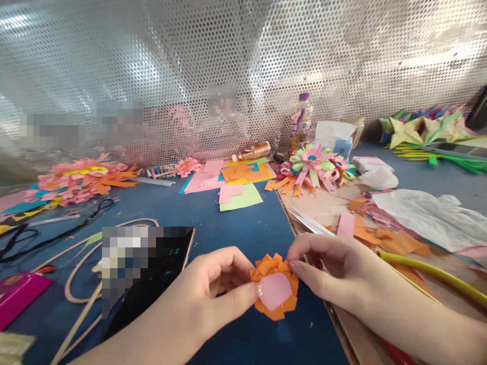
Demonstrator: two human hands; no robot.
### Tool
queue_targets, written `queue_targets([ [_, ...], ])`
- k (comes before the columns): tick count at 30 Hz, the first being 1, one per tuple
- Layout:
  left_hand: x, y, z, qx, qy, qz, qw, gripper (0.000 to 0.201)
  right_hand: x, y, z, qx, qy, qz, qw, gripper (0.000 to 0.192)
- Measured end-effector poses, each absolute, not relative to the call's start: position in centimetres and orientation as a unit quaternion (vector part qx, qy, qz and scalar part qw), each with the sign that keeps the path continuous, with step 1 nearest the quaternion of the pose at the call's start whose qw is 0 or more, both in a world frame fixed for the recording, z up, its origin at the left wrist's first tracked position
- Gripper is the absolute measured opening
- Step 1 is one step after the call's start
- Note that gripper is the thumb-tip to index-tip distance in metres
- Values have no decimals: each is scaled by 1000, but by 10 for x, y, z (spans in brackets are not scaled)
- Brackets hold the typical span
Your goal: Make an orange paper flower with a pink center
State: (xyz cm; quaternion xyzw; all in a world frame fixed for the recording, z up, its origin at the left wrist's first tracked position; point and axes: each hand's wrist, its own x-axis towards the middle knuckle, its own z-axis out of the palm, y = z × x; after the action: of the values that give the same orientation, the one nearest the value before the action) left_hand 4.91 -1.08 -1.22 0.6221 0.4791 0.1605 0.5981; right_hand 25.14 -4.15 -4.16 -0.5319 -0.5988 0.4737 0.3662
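A blue table [236, 228] filled the frame, backed by a perforated metal screen [243, 61] across the top. Right of centre lay a cardboard sheet [323, 208] that caught orange and pink scraps, with a finished paper flower [314, 165] beyond. A phone [152, 274] lay at lower left. At lower centre, the left hand [213, 294] pinched the small orange flower [274, 291], thumb pressing its pink disc flat. The right hand [327, 268] pinched an upper petal, apparently shaping it.
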Motion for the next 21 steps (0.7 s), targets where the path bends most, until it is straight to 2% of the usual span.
queue_targets([
  [4,50,-12,-12,629,487,158,585,20,252,-41,-44,-538,-597,471,363,12],
  [13,47,-9,-17,640,469,145,592,16,253,-41,-55,-542,-615,425,384,15],
  [21,47,-8,-19,634,477,149,591,15,252,-43,-48,-546,-601,442,381,13],
])
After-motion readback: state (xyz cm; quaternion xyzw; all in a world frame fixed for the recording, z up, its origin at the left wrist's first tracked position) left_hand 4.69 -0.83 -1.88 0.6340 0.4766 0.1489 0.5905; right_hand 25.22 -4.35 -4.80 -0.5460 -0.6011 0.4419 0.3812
